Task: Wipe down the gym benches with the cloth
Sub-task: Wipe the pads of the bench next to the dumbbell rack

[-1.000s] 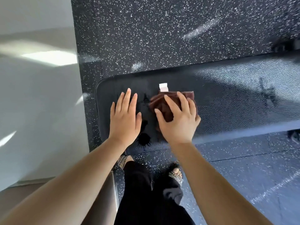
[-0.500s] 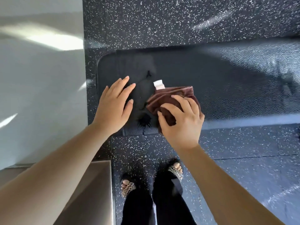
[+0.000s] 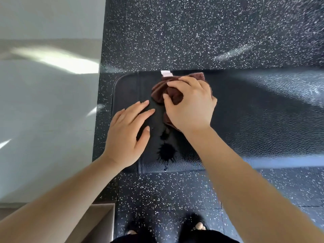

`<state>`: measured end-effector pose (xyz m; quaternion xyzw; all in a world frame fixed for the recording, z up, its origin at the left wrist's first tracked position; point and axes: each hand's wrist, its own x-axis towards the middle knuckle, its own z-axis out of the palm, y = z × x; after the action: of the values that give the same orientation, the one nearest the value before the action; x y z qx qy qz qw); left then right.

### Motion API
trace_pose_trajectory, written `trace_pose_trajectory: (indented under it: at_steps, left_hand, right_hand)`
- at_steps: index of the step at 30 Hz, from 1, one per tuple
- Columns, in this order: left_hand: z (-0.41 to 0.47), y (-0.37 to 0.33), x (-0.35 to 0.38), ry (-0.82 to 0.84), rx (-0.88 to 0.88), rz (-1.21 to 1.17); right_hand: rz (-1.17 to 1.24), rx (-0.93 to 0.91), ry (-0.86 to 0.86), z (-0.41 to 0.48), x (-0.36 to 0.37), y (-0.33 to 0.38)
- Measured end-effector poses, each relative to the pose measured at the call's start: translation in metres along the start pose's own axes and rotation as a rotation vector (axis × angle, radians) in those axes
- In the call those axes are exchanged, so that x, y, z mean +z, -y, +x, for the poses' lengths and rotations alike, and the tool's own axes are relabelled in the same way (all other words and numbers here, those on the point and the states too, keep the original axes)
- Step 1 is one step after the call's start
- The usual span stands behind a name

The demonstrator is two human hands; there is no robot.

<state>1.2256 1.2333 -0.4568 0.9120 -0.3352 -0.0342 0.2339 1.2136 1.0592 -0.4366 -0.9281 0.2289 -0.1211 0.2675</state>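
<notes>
The black bench (image 3: 245,120) is laid with its long axis running left to right, its rounded end at the left; the brown cloth (image 3: 168,92) is bunched near that end, gripped by the right hand (image 3: 191,106); the left hand (image 3: 128,132) is rested flat beside it, fingers straight.

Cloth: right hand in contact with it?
Touching. The head view shows the right hand with thumb and fingers curled into the cloth, bunching it against the bench.
</notes>
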Motion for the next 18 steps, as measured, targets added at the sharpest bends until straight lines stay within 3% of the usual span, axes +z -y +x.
trace_pose_trajectory:
  at_steps: [14,18]
  left_hand:
    - [-0.005,0.001,0.011,-0.157,0.016,-0.045]
    - [-0.007,0.006,0.01,-0.151,0.028,-0.105]
  right_hand:
    - [-0.002,-0.158,0.04,-0.023,-0.013,-0.013]
    - [0.076,-0.175,-0.042,-0.064,-0.017,-0.024]
